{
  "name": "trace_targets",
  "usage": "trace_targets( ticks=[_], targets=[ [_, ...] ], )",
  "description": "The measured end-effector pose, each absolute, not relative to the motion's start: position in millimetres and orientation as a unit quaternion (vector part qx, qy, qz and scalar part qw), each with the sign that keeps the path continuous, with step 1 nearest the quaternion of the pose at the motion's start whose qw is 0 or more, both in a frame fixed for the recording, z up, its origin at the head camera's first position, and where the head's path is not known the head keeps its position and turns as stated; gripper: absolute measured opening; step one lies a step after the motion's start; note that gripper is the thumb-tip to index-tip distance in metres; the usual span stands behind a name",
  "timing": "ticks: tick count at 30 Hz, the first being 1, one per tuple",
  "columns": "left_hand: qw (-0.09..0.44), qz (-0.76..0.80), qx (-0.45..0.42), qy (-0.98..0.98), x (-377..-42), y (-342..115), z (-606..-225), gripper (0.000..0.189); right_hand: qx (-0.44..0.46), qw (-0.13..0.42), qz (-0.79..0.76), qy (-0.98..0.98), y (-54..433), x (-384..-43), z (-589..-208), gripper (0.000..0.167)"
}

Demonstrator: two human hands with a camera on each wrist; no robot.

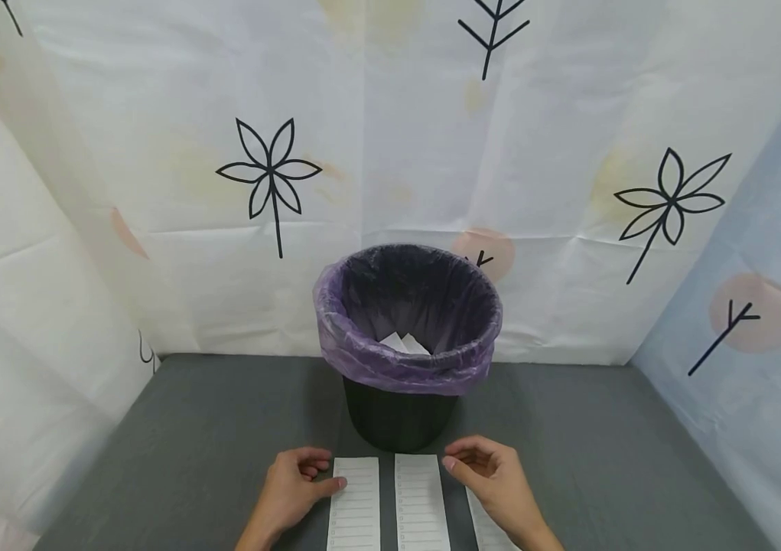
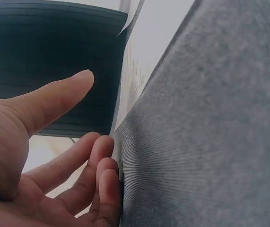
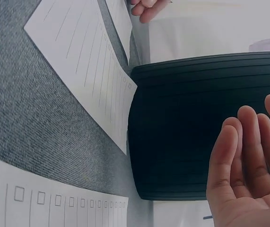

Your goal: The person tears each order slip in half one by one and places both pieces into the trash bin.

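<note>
In the head view, three checklist strips (image 1: 421, 501) lie on the desk (image 1: 603, 459) before a trash bin (image 1: 400, 421), left hand (image 1: 294, 491) at the leftmost, right hand (image 1: 496, 486) over the rightmost. Left wrist: fingers (image 2: 108, 189) loosely bent, thumb apart. Right wrist: fingers together, thumb apart.

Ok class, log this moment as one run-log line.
left hand: empty; right hand: empty; paper strips: three, on table; lined bin: beyond strips, white papers inside

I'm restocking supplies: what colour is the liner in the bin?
The liner is translucent purple, folded over the rim of the dark bin; the head view shows it best.
</note>
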State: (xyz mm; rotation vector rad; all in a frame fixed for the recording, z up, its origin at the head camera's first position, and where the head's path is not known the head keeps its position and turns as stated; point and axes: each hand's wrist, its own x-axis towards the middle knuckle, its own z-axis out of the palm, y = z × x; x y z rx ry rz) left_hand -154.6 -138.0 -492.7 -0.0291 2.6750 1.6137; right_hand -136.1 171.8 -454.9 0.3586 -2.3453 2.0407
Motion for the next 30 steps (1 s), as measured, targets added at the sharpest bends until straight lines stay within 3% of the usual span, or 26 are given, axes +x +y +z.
trace_targets(
  ticks=[10, 30],
  targets=[
    [-0.014, 0.441, 0.025, 0.897, -152.0, -132.1, -497.2, 0.05, 0.109, -0.025, 0.655, -0.748, 167.5, -135.1, -455.2, 0.026],
    [-0.029, 0.421, 0.033, 0.906, -148.6, -128.9, -498.5, 0.026, 0.145, -0.043, 0.641, -0.752, 163.9, -133.6, -459.3, 0.024]
  ],
)
